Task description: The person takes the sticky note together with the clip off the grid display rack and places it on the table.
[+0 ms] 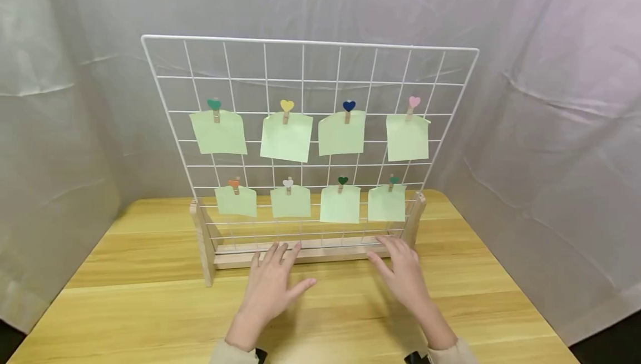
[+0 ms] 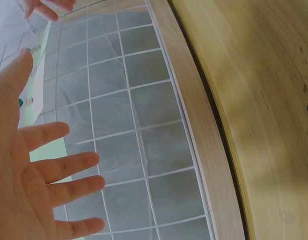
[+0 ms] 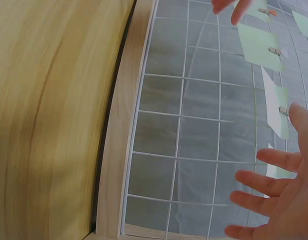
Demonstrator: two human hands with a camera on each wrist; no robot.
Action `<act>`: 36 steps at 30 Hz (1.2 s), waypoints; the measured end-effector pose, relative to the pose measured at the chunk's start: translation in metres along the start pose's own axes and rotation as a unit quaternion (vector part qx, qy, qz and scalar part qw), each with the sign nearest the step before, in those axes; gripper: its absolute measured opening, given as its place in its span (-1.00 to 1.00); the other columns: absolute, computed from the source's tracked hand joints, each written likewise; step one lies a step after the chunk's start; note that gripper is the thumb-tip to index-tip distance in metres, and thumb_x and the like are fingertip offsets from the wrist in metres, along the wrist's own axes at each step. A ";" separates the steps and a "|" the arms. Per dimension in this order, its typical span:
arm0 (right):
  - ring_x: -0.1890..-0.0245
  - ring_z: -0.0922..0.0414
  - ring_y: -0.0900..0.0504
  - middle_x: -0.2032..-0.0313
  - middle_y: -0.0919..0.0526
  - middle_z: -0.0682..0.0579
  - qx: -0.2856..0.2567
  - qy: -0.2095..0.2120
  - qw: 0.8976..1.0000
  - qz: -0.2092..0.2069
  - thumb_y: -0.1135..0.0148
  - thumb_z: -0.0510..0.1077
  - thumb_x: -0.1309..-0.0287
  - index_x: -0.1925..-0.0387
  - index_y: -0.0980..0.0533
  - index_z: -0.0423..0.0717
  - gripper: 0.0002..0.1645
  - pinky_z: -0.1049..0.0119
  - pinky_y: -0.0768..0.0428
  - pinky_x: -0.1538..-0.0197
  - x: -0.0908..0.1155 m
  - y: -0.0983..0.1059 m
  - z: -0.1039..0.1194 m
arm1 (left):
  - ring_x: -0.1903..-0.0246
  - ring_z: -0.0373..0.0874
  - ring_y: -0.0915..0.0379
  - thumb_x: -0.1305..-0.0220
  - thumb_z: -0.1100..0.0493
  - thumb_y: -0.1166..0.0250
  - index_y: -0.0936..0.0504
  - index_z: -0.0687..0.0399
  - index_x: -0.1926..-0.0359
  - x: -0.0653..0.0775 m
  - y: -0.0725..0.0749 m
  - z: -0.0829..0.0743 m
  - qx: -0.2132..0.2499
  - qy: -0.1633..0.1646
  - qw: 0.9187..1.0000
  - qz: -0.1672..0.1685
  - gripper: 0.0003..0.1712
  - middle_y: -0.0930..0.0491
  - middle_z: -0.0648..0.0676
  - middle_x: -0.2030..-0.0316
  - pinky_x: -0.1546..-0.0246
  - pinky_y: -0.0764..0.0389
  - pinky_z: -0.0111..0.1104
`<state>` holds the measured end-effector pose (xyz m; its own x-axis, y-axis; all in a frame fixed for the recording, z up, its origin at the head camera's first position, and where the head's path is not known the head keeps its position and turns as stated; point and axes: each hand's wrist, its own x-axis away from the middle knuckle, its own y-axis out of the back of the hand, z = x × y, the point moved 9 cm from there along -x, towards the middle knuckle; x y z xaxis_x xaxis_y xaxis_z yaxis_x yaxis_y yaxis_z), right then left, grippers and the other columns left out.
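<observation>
A white wire grid (image 1: pixel 302 80) stands upright in a wooden base (image 1: pixel 320 254). Two rows of pale green paper notes hang on it from small wooden clothespins with heart tops. Among them are a note under a yellow heart (image 1: pixel 286 137) and one under a dark green heart (image 1: pixel 340 204). My left hand (image 1: pixel 270 283), fingers spread, hovers in front of the base and holds nothing. Farther right, my right hand (image 1: pixel 403 272) is likewise spread and empty near the base's right part. Both wrist views show the fingers apart from the grid.
The wooden table (image 1: pixel 150 319) carries the stand. Grey cloth (image 1: pixel 65 130) hangs behind and on both sides. Wooden side supports (image 1: pixel 202 247) hold the grid at its lower corners.
</observation>
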<state>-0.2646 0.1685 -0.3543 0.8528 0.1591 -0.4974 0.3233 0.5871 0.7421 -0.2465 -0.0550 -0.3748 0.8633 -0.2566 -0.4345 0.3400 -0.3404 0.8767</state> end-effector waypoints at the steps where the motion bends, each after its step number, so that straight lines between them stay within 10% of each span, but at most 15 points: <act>1: -0.09 -0.15 -0.31 -0.01 -0.47 -0.18 -0.011 0.000 1.000 -0.006 -0.13 0.00 -0.13 -0.04 -0.41 -0.24 -0.49 -0.20 -0.16 -0.08 0.000 0.001 -0.001 | -0.12 0.15 -0.20 -0.06 -0.44 0.06 -0.31 0.00 -0.22 0.000 0.000 0.000 0.009 0.001 1.000 -0.003 -0.15 -0.36 0.21 -0.10 -0.08 -0.10 0.13; 10: -0.01 -0.11 -0.39 0.05 -0.49 -0.20 -0.072 -0.009 0.997 -0.033 -0.15 -0.06 -0.13 0.02 -0.44 -0.28 -0.55 -0.06 -0.35 -0.02 -0.004 0.011 -0.007 | 0.03 0.05 -0.38 -0.11 -0.26 -0.10 -0.47 0.13 -0.06 -0.003 0.011 -0.008 0.090 -0.016 0.994 -0.058 -0.34 -0.52 0.13 0.08 0.01 -0.34 -0.05; 36: 0.34 0.02 -0.55 0.31 -0.60 -0.16 -0.152 -0.005 0.983 -0.102 -0.13 -0.28 -0.12 0.13 -0.48 -0.38 -0.71 0.47 -0.51 0.39 -0.028 0.046 -0.019 | 0.16 -0.11 -0.46 -0.16 0.04 -0.20 -0.56 0.12 0.07 -0.026 0.026 -0.030 0.234 -0.013 0.970 -0.060 -0.65 -0.58 0.03 0.19 0.13 -0.45 -0.23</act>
<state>-0.2815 0.2057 -0.3146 0.7868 0.0064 -0.6172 0.3523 0.8164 0.4576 -0.2493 -0.0304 -0.3348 0.8166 -0.2100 -0.5376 0.2262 -0.7405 0.6329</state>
